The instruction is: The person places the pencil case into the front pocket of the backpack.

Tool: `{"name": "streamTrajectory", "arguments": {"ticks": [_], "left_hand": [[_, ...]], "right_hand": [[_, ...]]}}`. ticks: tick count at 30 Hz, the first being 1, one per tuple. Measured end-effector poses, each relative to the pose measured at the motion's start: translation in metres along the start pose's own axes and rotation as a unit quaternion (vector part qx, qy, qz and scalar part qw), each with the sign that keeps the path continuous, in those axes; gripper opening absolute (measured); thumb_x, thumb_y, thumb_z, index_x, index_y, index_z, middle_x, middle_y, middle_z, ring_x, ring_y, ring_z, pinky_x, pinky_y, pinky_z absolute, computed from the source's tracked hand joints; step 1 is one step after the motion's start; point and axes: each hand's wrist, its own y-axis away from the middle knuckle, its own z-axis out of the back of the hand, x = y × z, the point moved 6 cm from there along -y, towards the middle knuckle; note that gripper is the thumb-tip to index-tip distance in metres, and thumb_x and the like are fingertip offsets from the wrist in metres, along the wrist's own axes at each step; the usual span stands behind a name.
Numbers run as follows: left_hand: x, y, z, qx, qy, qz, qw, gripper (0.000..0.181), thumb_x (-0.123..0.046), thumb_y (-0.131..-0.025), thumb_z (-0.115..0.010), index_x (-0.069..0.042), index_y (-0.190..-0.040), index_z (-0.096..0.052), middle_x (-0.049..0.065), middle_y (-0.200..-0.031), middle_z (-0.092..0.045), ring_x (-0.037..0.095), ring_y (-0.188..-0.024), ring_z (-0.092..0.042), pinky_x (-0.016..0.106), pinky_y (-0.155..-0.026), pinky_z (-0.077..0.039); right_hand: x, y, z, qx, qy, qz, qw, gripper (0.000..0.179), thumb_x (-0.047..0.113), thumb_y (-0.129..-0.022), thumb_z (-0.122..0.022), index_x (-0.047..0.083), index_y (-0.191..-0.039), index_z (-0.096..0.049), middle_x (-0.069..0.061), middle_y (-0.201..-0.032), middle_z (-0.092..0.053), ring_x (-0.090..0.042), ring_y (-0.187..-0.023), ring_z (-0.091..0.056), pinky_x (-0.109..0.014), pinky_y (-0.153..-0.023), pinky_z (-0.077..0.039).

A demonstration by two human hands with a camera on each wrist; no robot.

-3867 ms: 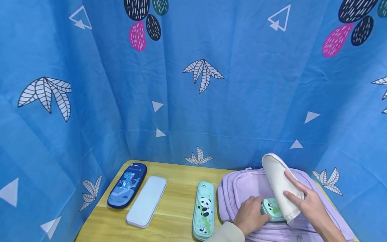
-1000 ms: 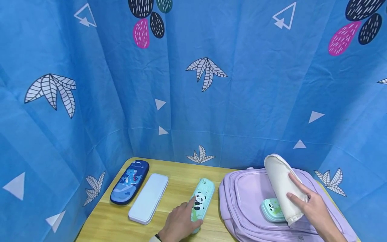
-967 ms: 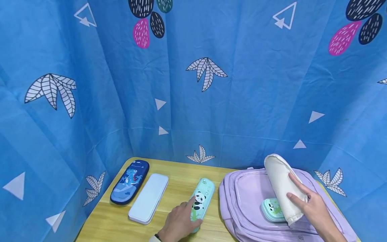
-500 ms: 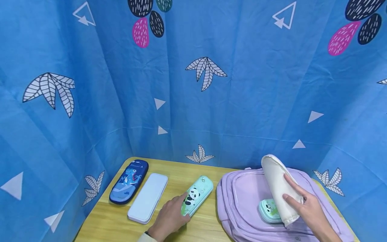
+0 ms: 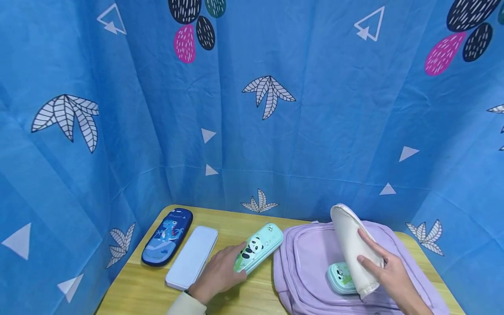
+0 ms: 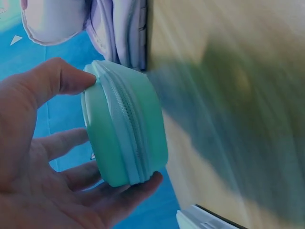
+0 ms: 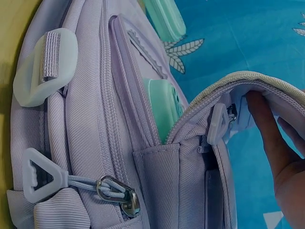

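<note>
My left hand (image 5: pixel 222 271) grips a mint-green pencil case (image 5: pixel 263 245) with a panda print, thumb on one side and fingers beneath. In the left wrist view the case's zipped end (image 6: pixel 126 124) faces the camera, raised over the table with its shadow beside it. My right hand (image 5: pixel 390 271) holds up the cream-lined flap (image 5: pixel 352 249) of a lilac backpack (image 5: pixel 311 249), fingers on the lining and thumb across it. Under that flap, a second mint panda case (image 5: pixel 339 279) lies in the front pocket, partly hidden; the right wrist view shows its end (image 7: pixel 162 105) inside the zipped opening.
On the wooden table (image 5: pixel 165 297), left of my left hand, lie a pale blue-white case (image 5: pixel 193 256) and a dark blue dinosaur case (image 5: pixel 167 238). A blue patterned curtain (image 5: pixel 330 131) surrounds the table. Buckles and a zip pull (image 7: pixel 114 191) hang from the backpack's side.
My left hand has left the case in the pocket, moved left, and picked up the panda case from the table, tilting it. My right hand keeps holding the flap, drifting slightly left.
</note>
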Motion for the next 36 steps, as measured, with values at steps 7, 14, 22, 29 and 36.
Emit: {"name": "streamTrajectory", "arguments": {"ticks": [7, 14, 22, 29, 36], "left_hand": [[-0.015, -0.007, 0.0, 0.015, -0.009, -0.048, 0.9987, 0.083, -0.026, -0.083, -0.081, -0.02, -0.161, -0.055, 0.011, -0.154, -0.065, 0.034, -0.134, -0.065, 0.055, -0.106, -0.057], [-0.036, -0.021, -0.006, 0.053, -0.021, -0.089, 0.9944, 0.083, -0.024, -0.083, -0.081, -0.025, -0.161, -0.055, 0.004, -0.155, -0.065, 0.028, -0.137, -0.064, 0.049, -0.109, -0.056], [-0.055, -0.035, -0.016, 0.088, -0.051, -0.131, 0.986, 0.084, -0.028, -0.084, -0.083, -0.026, -0.163, -0.053, 0.005, -0.159, -0.062, 0.027, -0.145, -0.059, 0.046, -0.116, -0.053], [-0.068, -0.045, -0.026, 0.109, -0.065, -0.14, 0.982, 0.082, -0.028, -0.085, -0.083, -0.03, -0.162, -0.054, -0.001, -0.158, -0.062, 0.024, -0.146, -0.058, 0.044, -0.118, -0.052], [-0.081, -0.059, -0.037, 0.128, -0.071, -0.152, 0.9776, 0.078, -0.029, -0.087, -0.084, -0.033, -0.16, -0.056, -0.002, -0.159, -0.061, 0.023, -0.148, -0.057, 0.048, -0.12, -0.051]], "right_hand": [[0.005, 0.0, -0.009, 0.003, -0.002, 0.012, 0.9999, 0.069, 0.03, -0.107, -0.072, 0.029, -0.169, -0.041, -0.018, -0.173, -0.032, 0.029, -0.122, -0.035, -0.014, -0.092, -0.053], [0.015, 0.004, -0.02, 0.009, -0.034, 0.031, 0.9989, 0.067, 0.025, -0.107, -0.071, 0.025, -0.169, -0.043, -0.019, -0.173, -0.032, 0.026, -0.121, -0.044, -0.021, -0.091, -0.059], [0.023, 0.007, -0.032, 0.022, -0.051, 0.027, 0.9981, 0.067, 0.025, -0.107, -0.072, 0.024, -0.168, -0.045, -0.017, -0.174, -0.032, 0.024, -0.122, -0.046, -0.021, -0.091, -0.059], [0.025, 0.008, -0.037, 0.039, -0.082, 0.014, 0.9958, 0.066, 0.021, -0.108, -0.07, 0.022, -0.168, -0.043, -0.026, -0.176, -0.029, 0.017, -0.119, -0.053, -0.027, -0.088, -0.063], [0.023, 0.008, -0.04, 0.047, -0.086, 0.013, 0.9951, 0.066, 0.022, -0.108, -0.07, 0.022, -0.168, -0.044, -0.024, -0.177, -0.028, 0.021, -0.123, -0.048, -0.023, -0.093, -0.059]]}}
